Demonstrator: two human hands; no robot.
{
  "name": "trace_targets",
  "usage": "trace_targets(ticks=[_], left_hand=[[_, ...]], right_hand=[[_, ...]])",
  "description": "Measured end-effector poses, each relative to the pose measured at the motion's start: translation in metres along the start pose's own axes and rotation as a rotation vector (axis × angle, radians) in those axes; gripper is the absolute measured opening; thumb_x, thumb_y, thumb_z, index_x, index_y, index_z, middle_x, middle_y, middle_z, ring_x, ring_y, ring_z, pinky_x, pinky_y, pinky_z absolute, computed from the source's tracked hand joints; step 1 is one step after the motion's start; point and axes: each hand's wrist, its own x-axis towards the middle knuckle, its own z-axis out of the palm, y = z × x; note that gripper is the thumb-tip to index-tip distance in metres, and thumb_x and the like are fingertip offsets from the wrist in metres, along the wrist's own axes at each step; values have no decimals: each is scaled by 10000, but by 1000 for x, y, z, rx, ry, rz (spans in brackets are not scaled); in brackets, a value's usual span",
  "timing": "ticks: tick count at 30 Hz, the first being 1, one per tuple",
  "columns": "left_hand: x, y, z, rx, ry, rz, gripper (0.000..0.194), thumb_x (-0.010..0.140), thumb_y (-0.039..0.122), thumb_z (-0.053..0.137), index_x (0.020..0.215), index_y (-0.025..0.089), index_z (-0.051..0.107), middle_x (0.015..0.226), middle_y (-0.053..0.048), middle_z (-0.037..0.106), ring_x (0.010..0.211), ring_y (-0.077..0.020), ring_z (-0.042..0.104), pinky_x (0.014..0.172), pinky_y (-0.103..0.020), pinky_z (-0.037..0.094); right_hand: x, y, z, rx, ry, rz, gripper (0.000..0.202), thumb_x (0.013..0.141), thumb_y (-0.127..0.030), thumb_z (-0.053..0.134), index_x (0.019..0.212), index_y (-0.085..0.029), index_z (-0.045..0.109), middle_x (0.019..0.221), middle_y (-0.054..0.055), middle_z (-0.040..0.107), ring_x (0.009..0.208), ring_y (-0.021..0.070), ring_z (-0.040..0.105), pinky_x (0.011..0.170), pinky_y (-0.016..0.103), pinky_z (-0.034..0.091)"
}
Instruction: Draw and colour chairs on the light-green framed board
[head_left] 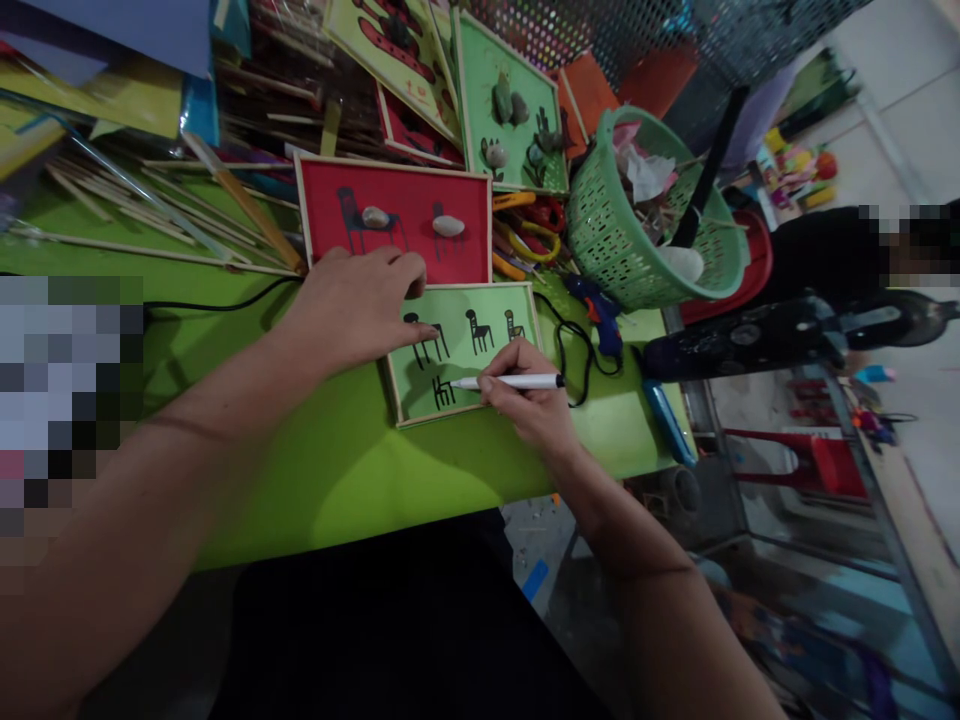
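Observation:
A green framed board point(469, 372) lies on the green table, with black chair drawings on it. My right hand point(529, 395) is closed around a white marker point(525, 382), its tip at the lowest chair drawing point(443, 392). My left hand point(356, 300) rests with spread fingers across the upper left of this board and the lower edge of a red framed board point(416, 255). Its thumb lies on the green board by the left chair drawing. Two pale stones sit on the red board among darker chair drawings.
A green basket point(615, 250) with scraps stands at the right, beside a blue glue gun point(600, 315) and its black cord. Scissors point(532, 240) lie nearby. Wooden sticks point(127, 200) cover the left. Another green framed board point(480, 120) is behind. The table's front edge point(337, 548) is near me.

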Motion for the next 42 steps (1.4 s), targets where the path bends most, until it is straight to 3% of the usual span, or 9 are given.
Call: trace_targets(ticks=[16, 29, 36, 42], left_hand=[[0, 0, 0, -19, -10, -8, 499, 990, 587, 699, 1299, 198, 651, 1313, -162, 714, 1201, -403, 690, 1046, -516, 481], [2, -4, 2, -28, 15, 10, 498, 975, 598, 704, 1268, 198, 657, 1294, -174, 730, 1172, -410, 711, 1030, -519, 498], [3, -7, -5, -33, 41, -41, 487, 990, 532, 674, 1332, 190, 621, 1353, -176, 720, 1221, -429, 705, 1047, -518, 499], [-1, -11, -12, 14, -4, -103, 467, 1055, 509, 587, 1361, 156, 601, 1373, -181, 708, 1195, -387, 698, 1032, -502, 501]], right_hand=[[-1, -3, 1, 63, -51, 16, 187, 898, -322, 792, 834, -237, 638, 706, -45, 622, 610, 120, 476, 572, 275, 343], [0, 5, -2, 191, 45, 3, 238, 933, -428, 816, 914, -245, 664, 746, -35, 661, 596, 117, 507, 563, 271, 401], [2, 10, -5, 208, 90, 1, 298, 909, -506, 833, 1009, -265, 689, 866, -4, 652, 725, 152, 588, 595, 287, 435], [4, 6, -7, 272, 106, -23, 294, 848, -448, 874, 1014, -265, 712, 911, -5, 656, 733, 144, 580, 659, 306, 472]])
